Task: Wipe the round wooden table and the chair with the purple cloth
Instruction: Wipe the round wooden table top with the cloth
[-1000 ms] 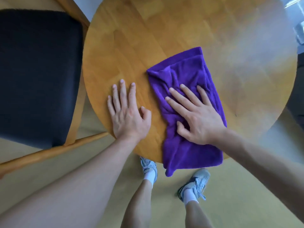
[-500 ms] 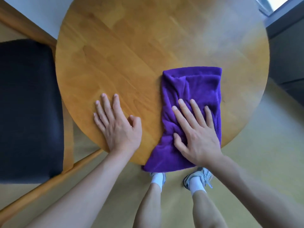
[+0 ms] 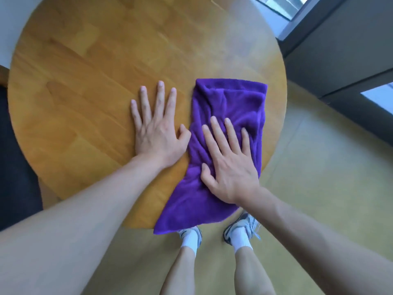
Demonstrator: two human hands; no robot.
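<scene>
head view: round wooden table, yellowish floor

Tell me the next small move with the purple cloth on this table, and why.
Probably sweep the right hand, flat on the purple cloth, leftward across the round wooden table. The cloth sits at the near right edge, partly overhanging, and the left hand would need to lift clear.

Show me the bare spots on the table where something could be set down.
The table is bare across its far half, beyond both hands, and along its left side toward the chair. The near right is crowded: the left hand lies flat beside the purple cloth, which the right hand presses and which overhangs the near edge.
</scene>
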